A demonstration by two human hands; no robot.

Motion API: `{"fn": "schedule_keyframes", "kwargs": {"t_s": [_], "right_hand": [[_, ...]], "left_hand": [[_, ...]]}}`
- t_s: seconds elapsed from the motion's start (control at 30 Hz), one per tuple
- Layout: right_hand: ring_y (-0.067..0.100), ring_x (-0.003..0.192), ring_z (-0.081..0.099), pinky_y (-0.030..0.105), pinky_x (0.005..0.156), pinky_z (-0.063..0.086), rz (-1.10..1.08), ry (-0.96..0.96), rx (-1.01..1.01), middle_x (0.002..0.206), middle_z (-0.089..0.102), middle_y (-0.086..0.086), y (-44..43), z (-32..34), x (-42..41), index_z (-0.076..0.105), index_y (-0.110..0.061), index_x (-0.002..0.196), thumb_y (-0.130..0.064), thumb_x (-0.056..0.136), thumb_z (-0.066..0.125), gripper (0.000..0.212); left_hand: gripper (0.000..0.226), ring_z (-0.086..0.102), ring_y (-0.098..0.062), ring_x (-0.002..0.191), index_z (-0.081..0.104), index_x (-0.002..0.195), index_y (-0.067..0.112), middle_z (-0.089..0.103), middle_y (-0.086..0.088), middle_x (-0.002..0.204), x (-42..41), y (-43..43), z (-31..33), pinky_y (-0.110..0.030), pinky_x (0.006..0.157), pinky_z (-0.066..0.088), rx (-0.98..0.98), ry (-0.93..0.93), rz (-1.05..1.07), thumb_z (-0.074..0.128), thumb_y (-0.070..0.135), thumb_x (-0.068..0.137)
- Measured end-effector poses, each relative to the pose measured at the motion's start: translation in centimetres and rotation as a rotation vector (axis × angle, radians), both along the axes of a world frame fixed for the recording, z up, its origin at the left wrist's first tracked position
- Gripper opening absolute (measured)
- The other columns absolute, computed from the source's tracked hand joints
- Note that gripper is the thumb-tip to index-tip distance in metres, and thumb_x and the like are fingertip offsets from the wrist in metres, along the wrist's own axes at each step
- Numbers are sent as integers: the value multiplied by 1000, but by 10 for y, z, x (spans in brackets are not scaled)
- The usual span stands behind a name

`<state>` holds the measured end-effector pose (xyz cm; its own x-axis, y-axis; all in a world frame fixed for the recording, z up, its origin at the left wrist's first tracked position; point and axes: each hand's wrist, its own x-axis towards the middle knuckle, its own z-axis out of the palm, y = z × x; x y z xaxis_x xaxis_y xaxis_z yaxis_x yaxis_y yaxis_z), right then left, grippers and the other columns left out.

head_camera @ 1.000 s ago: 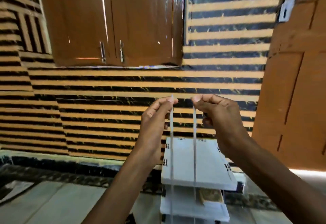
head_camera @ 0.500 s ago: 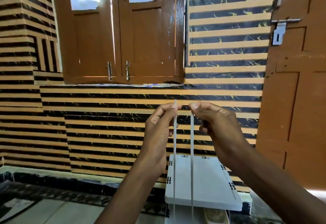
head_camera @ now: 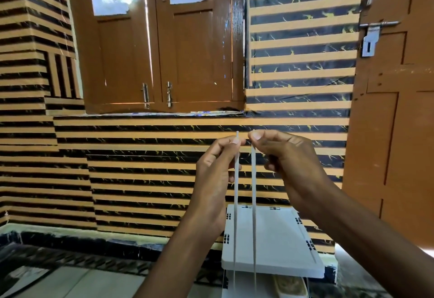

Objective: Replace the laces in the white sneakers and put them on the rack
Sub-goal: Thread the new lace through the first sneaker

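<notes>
The white lace [head_camera: 236, 192] hangs in two near-parallel strands, held up in the air above and in front of the white rack [head_camera: 277, 246]; both strands drop past the rack's top shelf and out of the lower edge of the view, so where they end cannot be seen. The left hand [head_camera: 216, 168] pinches the left strand between thumb and forefinger just below its tip, which sticks up above the fingers; the right hand [head_camera: 288, 161] pinches the top of the right strand the same way, its other fingers curled in; the two hands are near each other, above the rack, not touching. On the rack's shelf below the top one lies a brownish object [head_camera: 290, 287], too cut off to identify. Behind the rack runs a wall of tan and dark stripes [head_camera: 141, 180]; above the rack and to its left are closed brown window shutters [head_camera: 164, 51]; to the rack's right stands a wooden door [head_camera: 399, 133] with a metal latch [head_camera: 371, 39].
</notes>
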<state>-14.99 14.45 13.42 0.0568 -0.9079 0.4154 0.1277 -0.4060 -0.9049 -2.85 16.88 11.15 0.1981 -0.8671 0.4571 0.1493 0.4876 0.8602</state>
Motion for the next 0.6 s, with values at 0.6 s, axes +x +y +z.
{"fn": "schedule_keyframes", "kwargs": {"t_s": [0.6], "right_hand": [[-4,61,58,30,69,40,17,24,-45,88,76,-3,-8,-3,-2,77,-16,94,-23,87,69,13]], "left_hand": [[18,55,-8,89,74,97,29,64,16,84,2,-13,-7,-27,77,41,-28,7,-49,58,37,93]]}}
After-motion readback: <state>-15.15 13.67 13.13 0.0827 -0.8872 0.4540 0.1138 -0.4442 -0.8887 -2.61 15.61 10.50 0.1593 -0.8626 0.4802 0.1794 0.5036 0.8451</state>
